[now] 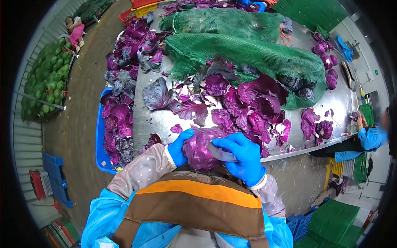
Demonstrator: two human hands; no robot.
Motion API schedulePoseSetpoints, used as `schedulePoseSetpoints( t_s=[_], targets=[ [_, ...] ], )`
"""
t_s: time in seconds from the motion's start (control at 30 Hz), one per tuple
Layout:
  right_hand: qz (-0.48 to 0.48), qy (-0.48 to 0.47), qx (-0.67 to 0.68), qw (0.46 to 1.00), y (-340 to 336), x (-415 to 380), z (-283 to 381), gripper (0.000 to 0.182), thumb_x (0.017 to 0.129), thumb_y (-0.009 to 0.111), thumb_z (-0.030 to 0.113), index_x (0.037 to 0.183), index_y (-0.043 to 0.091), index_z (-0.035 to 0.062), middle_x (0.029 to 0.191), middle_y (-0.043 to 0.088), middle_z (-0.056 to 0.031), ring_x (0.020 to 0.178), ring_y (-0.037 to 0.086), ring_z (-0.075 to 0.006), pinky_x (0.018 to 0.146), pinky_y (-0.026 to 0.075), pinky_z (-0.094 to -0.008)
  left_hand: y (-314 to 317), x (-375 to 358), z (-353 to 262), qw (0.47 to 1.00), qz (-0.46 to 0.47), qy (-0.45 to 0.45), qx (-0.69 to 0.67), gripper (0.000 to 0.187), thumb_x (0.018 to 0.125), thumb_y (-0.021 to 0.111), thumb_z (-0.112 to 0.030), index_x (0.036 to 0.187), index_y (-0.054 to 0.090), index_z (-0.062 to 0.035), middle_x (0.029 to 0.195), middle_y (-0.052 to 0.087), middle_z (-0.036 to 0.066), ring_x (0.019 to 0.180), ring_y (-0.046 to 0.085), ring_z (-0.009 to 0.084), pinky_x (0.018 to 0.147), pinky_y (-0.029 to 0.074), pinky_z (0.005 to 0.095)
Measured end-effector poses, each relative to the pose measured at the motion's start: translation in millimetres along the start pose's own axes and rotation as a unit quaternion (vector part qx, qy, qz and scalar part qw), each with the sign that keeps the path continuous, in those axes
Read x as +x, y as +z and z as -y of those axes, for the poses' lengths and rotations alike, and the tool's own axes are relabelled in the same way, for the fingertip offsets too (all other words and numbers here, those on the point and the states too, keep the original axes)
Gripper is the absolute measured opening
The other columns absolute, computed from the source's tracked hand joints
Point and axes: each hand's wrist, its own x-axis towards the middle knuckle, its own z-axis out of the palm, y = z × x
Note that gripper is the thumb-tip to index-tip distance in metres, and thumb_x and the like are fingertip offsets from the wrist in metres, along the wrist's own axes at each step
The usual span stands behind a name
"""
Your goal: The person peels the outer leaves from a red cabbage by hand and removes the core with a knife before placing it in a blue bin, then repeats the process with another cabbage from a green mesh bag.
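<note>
In my blue-gloved left hand (178,149) is the left side of a red cabbage (199,148), close in front of my apron. My right hand (242,156), also gloved in blue, is closed around a knife (223,154), whose blade lies against the right side of the cabbage. Just beyond my hands, loose purple leaves (256,99) are heaped on the metal table (163,126). Behind that heap stretches a green mesh bag (248,51) with dark cabbages partly inside it.
A blue crate (100,144) full of leaves stands left of the table. Several peeled cabbages (324,53) sit at the far right. A co-worker's blue sleeve (371,138) shows at the right edge, and another's gloved hands (258,5) at the top.
</note>
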Motion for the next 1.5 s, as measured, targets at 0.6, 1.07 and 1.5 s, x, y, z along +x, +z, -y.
schedulePoseSetpoints(
  t_s=[0.6, 1.07, 1.5],
  targets=[
    [0.07, 0.031, 0.1, 0.992, -10, -1, -7, 0.062, 0.059, 0.087, 0.035, 0.113, 0.067, 0.0103, 0.089, 0.061, -0.0081, 0.082, 0.061, -0.0245, 0.07, 0.049, -0.0338, -9, 2, 2, 0.997, 0.077, -0.001, -0.025, 0.075, 0.085, 0.06, -0.049, 0.143, 0.037, -0.0075, 0.141, 0.045, 0.017, 0.128, 0.047, 0.0314, 0.11, 0.035, 0.0501],
    [-0.05, -0.006, -0.026, 0.998, -4, 6, -53, 0.026, 0.075, 0.074, 0.006, 0.101, 0.069, 0.0083, 0.09, 0.063, -0.0096, 0.071, 0.065, -0.0217, 0.058, 0.05, -0.0325, -5, 3, -1, 0.999, 0.015, -0.023, -0.02, 0.066, 0.084, 0.066, -0.038, 0.137, 0.044, -0.0069, 0.136, 0.051, 0.016, 0.124, 0.05, 0.0292, 0.11, 0.035, 0.0473],
    [0.03, 0.29, 0.521, 0.802, -2, -23, -54, 0.066, 0.079, 0.07, 0.02, 0.137, 0.044, -0.0004, 0.118, 0.064, -0.0107, 0.07, 0.062, -0.0077, 0.049, 0.045, -0.0183, 39, -7, -32, 0.847, 0.074, 0.297, 0.435, 0.089, 0.066, 0.087, -0.02, 0.141, 0.041, -0.0052, 0.152, 0.028, 0.015, 0.142, 0.025, 0.0278, 0.116, 0.02, 0.0434]
  ],
)
